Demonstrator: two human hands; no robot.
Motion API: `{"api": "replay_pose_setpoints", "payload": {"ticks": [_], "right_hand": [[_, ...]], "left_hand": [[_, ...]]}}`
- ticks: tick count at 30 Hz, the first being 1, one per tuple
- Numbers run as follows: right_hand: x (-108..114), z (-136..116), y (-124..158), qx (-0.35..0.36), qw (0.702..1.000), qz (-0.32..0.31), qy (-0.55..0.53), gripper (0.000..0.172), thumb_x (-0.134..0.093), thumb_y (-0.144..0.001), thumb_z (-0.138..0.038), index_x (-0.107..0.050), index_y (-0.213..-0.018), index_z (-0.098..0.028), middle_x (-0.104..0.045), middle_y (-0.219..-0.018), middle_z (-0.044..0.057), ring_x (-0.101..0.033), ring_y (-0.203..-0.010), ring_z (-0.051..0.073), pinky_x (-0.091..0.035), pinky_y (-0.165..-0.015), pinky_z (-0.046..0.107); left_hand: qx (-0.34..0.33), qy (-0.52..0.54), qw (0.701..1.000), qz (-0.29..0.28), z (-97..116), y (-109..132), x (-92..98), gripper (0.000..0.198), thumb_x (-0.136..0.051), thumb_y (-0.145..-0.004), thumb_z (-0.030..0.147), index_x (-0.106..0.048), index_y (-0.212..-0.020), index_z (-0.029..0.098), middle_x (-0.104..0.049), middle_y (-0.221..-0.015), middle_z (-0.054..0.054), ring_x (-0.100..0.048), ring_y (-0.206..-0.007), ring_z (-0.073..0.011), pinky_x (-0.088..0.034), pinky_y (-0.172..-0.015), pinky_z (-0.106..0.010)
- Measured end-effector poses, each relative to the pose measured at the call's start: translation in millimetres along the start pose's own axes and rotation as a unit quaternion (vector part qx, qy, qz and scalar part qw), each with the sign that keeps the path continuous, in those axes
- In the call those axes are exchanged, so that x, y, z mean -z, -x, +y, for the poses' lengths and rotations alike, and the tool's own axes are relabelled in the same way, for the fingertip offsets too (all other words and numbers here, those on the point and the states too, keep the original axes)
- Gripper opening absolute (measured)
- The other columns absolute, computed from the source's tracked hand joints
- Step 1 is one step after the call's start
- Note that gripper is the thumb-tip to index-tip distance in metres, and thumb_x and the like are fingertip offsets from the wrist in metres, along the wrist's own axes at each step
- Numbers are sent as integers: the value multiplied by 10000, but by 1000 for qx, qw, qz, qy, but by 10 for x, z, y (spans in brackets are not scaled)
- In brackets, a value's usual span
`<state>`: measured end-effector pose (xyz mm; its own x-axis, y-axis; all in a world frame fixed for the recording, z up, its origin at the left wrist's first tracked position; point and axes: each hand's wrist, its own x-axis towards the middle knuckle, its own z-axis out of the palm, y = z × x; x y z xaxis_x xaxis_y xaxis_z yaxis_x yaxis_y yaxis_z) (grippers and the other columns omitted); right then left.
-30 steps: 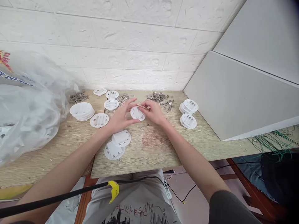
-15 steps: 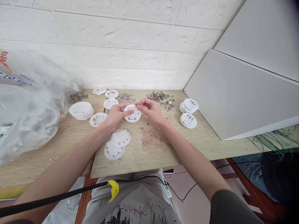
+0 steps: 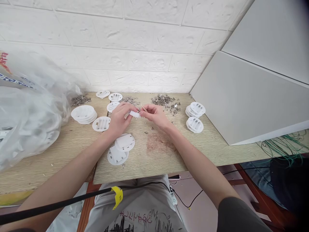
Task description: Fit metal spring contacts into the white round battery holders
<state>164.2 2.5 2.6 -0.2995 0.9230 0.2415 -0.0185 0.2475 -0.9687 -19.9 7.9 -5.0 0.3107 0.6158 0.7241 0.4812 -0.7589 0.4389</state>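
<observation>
My left hand (image 3: 119, 120) is closed around a round white plastic battery holder (image 3: 134, 113), tilted so that only its edge shows. My right hand (image 3: 154, 115) pinches a thin stick and a small metal piece (image 3: 141, 109) against the holder's right edge. Both hands hover just above the wooden table (image 3: 149, 158), near its middle. Two more white holders (image 3: 120, 149) lie overlapping just in front of my left wrist.
A pile of small metal contacts (image 3: 165, 100) lies behind my right hand, with others (image 3: 79, 100) at the back left. White holders sit stacked at right (image 3: 195, 117) and left (image 3: 83, 113). A big clear plastic bag (image 3: 26, 109) fills the left; a grey box (image 3: 243, 100) stands right.
My left hand has turned the holder from face-up to edge-on and shifted it slightly left. My right hand stayed at its edge with the stick.
</observation>
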Motion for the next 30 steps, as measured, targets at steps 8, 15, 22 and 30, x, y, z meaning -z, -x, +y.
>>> {"api": "replay_pose_setpoints", "payload": {"ticks": [8,15,22,30], "right_hand": [[21,8,4,11,999,-2,40,233,-710,-761,-392,-624,-743,-176,-570,-723,-14,-455,-659,102,-362,-631,270],[31,39,-11,35,989,0,141,260,-661,-805,-408,-600,-726,-168,-548,-703,-6,-437,-664,112,-343,-645,281],[21,66,-10,40,984,2,172,261,-656,-796,-396,-582,-704,-163,-531,-680,-8,-425,-657,111,-330,-627,276],[14,-34,14,16,999,7,42,236,-675,-776,-383,-562,-737,-180,-512,-678,-28,-402,-595,85,-325,-577,256]], "left_hand": [[-16,-16,1000,-13,-42,12,-2,195,-474,-930,198,-651,-863,243,-743,-926,-13,-633,-969,-194,-520,-899,-389],[-77,-19,996,28,-105,20,-31,201,-508,-881,106,-672,-903,219,-743,-889,-21,-647,-929,-192,-533,-831,-363],[-99,-27,994,33,-130,30,-51,224,-515,-861,65,-670,-934,209,-725,-881,-28,-648,-914,-187,-528,-809,-338],[-87,-27,996,26,-76,29,-44,245,-510,-838,46,-643,-965,209,-721,-877,-14,-652,-887,-172,-517,-791,-311]]}}
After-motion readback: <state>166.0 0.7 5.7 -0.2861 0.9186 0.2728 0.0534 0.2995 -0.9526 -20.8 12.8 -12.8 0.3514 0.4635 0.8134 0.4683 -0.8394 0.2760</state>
